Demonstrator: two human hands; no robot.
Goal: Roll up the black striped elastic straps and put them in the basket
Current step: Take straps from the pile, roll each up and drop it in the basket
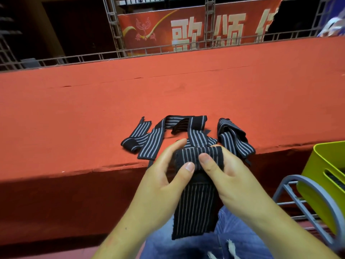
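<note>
Your left hand (pixel 164 167) and right hand (pixel 225 172) both pinch the rolled end of a black striped strap (pixel 196 208) at the red table (pixel 168 94) edge, its loose length hanging lengthwise toward your lap, with the green basket (pixel 321 176) nearer your right hand.

Desk (pixel 168 86): a wide surface covered in red cloth is stretching across the view, and its front side is lying in shadow.
Banner (pixel 186 28): a red banner with big pale characters is hanging behind the desk.
Truss (pixel 112 25): grey metal frames are standing around the banner.
Rack (pixel 300 178): a grey metal rack is standing at the lower right.
Jeans (pixel 242 240): blue jeans with a frayed tear are showing at the bottom.
</note>
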